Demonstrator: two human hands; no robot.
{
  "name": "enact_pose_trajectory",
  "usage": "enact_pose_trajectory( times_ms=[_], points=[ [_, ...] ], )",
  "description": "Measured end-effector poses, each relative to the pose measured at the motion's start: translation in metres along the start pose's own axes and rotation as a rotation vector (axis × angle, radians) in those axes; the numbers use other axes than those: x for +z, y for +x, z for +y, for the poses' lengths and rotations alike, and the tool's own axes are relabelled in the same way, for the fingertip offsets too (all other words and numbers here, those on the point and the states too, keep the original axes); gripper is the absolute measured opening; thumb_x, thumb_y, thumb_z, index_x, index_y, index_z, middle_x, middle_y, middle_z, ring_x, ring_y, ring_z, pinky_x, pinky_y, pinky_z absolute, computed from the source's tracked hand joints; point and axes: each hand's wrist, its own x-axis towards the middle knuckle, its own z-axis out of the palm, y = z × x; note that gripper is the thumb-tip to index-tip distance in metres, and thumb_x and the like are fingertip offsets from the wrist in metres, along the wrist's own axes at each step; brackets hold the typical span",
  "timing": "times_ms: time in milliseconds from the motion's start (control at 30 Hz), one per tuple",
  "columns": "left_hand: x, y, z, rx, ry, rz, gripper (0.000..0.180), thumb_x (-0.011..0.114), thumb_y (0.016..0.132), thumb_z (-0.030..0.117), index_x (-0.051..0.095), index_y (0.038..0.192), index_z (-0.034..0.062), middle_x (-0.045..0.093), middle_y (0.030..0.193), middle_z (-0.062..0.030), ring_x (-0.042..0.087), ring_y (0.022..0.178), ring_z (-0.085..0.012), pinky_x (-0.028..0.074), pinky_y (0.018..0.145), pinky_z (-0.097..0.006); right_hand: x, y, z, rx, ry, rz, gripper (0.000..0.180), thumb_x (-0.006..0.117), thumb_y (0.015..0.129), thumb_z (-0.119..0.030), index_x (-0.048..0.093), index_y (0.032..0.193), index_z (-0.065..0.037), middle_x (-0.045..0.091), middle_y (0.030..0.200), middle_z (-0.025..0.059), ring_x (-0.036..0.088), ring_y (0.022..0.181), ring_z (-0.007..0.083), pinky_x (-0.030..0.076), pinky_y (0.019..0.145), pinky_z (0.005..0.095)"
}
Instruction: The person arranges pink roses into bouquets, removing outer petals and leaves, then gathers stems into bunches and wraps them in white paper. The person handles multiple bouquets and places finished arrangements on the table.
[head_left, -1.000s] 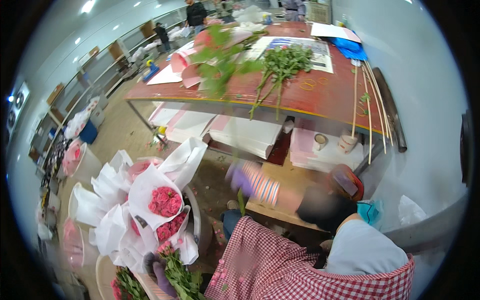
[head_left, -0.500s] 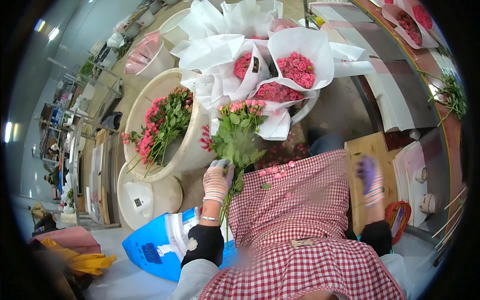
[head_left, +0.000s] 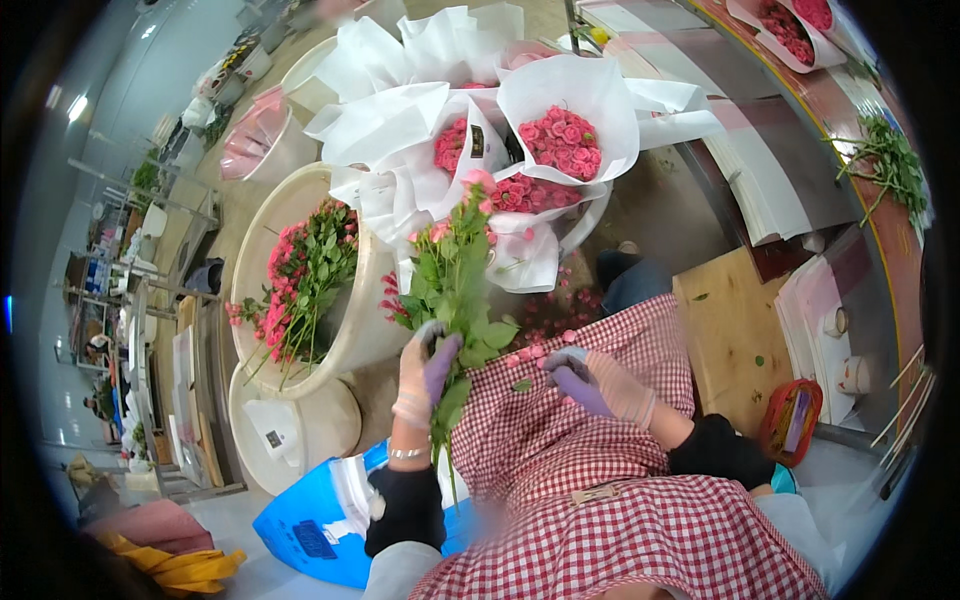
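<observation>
Beside the cream bucket [head_left: 345,330] of pink roses, I am gripping a leafy rose bunch [head_left: 450,275] upright over my checked apron, left hand [head_left: 425,375] fingers clamped on its stems, right hand [head_left: 595,382] fingers curled together on nothing, ideally steadying stems low without crushing them.

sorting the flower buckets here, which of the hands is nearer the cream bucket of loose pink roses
Left. The left hand, gripping a bunch of roses, is right beside the cream bucket. The right hand is farther off, over the checked apron.

Thin translucent glove on the left hand [head_left: 428,372]; soft red-and-white checked cloth apron [head_left: 590,470]; matt white paper flower wraps [head_left: 585,95]; smooth cream plastic bucket [head_left: 355,335].
</observation>
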Motion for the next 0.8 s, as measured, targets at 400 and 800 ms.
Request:
enact_pose_trajectory(
  times_ms=[400,800],
  points=[
    [0.033,-0.154,-0.057,-0.533,-0.889,-0.42,0.032,0.058,0.086,0.024,0.052,0.108,0.0012,0.06,0.091,-0.0071,0.059,0.077,-0.0173,0.05,0.066,-0.028,0.024,0.03,0.004,-0.231,0.332,0.081,0.035,0.06,0.085,-0.012,0.054,0.118,-0.004,0.059,0.105,0.0016,0.052,0.098,0.0096,0.042,0.085,0.026],
    [0.048,-0.167,-0.074,-0.698,-1.096,-0.415,0.028,0.056,0.087,0.02,0.053,0.108,0.0021,0.06,0.092,-0.0063,0.059,0.08,-0.0159,0.049,0.068,-0.028,0.029,0.009,0.013,-0.4,0.008,0.079,0.034,0.062,0.076,-0.005,0.06,0.109,-0.01,0.057,0.113,0.0149,0.053,0.107,0.0274,0.04,0.091,0.0352]
  ],
)
